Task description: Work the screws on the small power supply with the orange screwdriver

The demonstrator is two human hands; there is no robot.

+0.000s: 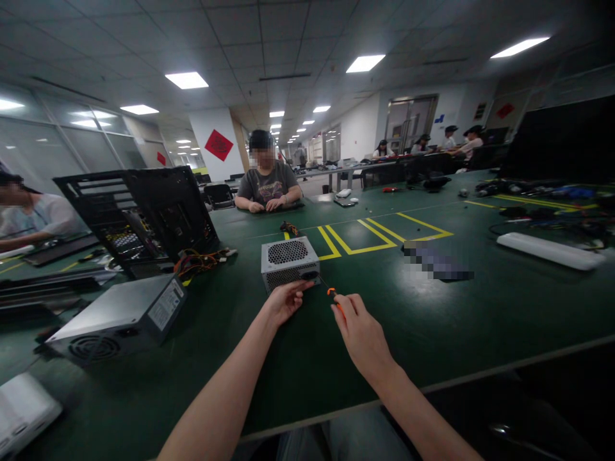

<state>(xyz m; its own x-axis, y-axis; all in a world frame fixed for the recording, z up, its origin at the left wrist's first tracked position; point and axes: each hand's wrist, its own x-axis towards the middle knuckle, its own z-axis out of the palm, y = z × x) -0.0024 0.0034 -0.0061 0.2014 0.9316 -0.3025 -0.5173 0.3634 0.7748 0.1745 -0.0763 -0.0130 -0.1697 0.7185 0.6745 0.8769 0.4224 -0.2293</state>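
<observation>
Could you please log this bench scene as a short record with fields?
Left hand: touching small grey metal box with mesh top
Right hand: gripping slim orange-handled screwdriver, tip toward that box
Left side: larger silver metal box with round grille; black open computer case
Right side: long white plastic bar
Surface: green tabletop, yellow lines

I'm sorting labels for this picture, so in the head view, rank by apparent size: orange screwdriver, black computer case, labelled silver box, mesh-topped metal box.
1. Black computer case
2. Labelled silver box, its lead over the next helped by nearness
3. Mesh-topped metal box
4. Orange screwdriver, partly hidden by the right hand
</observation>
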